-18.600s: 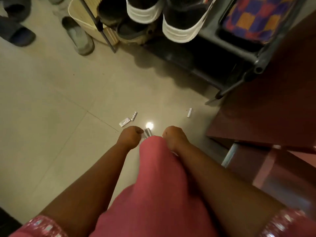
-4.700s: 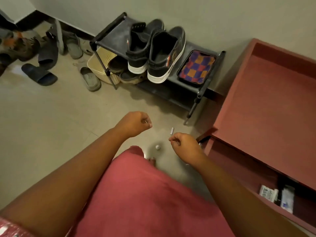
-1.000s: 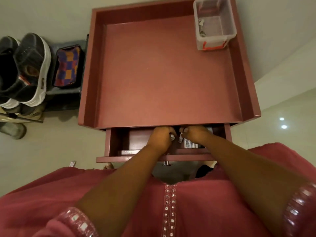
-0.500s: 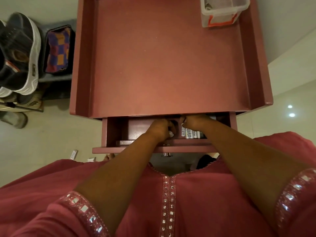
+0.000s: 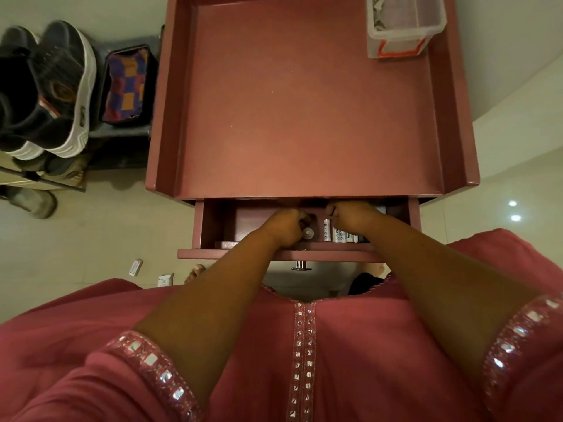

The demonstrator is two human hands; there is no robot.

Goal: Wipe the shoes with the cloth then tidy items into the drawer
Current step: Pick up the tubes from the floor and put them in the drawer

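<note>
The red cabinet's drawer [image 5: 304,254] stands pulled open, and both my hands are inside it. My left hand [image 5: 285,227] grips a small battery [image 5: 307,233] whose round end shows below the fingers. My right hand [image 5: 350,215] is beside it with its fingers curled under the cabinet's top edge, and what they hold is hidden. A row of batteries [image 5: 338,235] lies in the drawer just below my right hand. A pair of black shoes with white soles [image 5: 61,86] stands on the rack at the left, next to a checked cloth [image 5: 125,86].
The cabinet's top [image 5: 304,102] is a walled tray with a clear plastic box [image 5: 402,22] in its far right corner. Two small packets [image 5: 136,267] lie on the floor tiles left of the drawer. More footwear sits under the shoe rack [image 5: 45,178].
Since five seconds ago I have turned from the floor to the drawer, with both hands now inside it. Over the last second the hands have shifted little; the view tilted slightly.
</note>
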